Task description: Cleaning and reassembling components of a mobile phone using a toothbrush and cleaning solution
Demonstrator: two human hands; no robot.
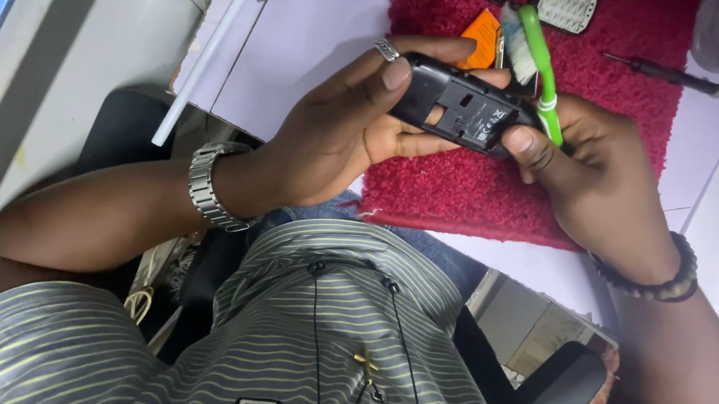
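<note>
Black plastic phone housing point(460, 109) | your left hand point(342, 126) grips its end | right hand point(599, 173) pinches green toothbrush point(540, 59) | brush gently over red mat's point(472, 194) near edge.

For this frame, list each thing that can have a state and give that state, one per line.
Black phone body: back cover off, inside exposed, held over the red mat.
Green toothbrush: gripped, bristles up.
Left hand: closed on the phone body's left end.
Right hand: closed on the toothbrush and the phone body's right end.
Keypad piece: detached, lying on the mat.
Screwdriver: lying unused.
</note>
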